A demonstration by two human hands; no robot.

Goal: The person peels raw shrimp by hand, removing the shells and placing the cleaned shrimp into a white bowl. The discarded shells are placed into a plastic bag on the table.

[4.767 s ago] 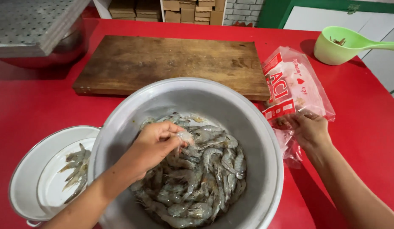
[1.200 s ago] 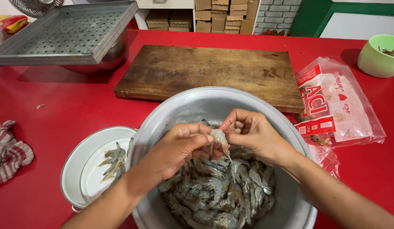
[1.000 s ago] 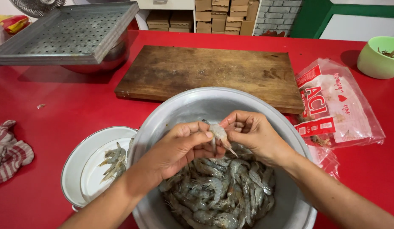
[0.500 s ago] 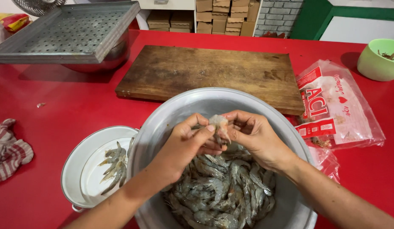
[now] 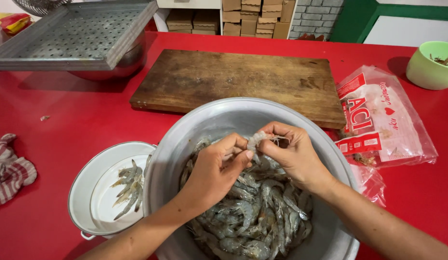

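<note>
Surface: red tabletop (image 5: 79, 120), wooden board (image 5: 233, 82) toward its far edge.
Your hands: left hand (image 5: 214, 168) and right hand (image 5: 289, 154) both pinch 1 shrimp (image 5: 256, 140) above the big metal bowl (image 5: 195, 125).
Progress: few shrimp sit in the white pot (image 5: 89, 178) at your left; most remain in the bowl.

Both forearms are seen bare up to the lower frame edge, with no sleeves in view. The left hand (image 5: 216, 168) and the right hand (image 5: 289, 154) are uncovered by gloves. The fingernails are kept short and unpainted.
</note>
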